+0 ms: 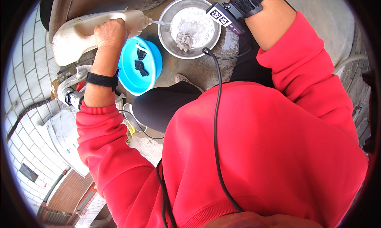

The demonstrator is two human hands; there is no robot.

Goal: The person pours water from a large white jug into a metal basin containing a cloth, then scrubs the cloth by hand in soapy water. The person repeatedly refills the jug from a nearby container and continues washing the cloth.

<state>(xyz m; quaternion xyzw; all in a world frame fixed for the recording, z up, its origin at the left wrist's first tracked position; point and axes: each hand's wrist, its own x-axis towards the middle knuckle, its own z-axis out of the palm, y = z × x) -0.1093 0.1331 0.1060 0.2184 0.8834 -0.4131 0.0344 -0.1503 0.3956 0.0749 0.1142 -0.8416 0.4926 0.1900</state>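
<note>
My left hand (111,32) grips the handle of a large whitish plastic jug (84,28), tilted with its mouth to the right. A clear stream runs from the mouth into a round metal basin (166,43). White suds (196,22) fill much of the basin, and a crumpled grey cloth (185,40) lies in them near the lower rim. My right hand is out of view past the top edge; only the wrist and forearm show, with a strapped-on device (225,18) beside the basin.
A blue plastic basin (158,61) with dark cloth pieces (141,68) inside stands below the jug. A large brown vessel (104,0) is at the upper left. A white container (64,135) stands by the tiled wall at left. A black cable (218,109) hangs across my red top.
</note>
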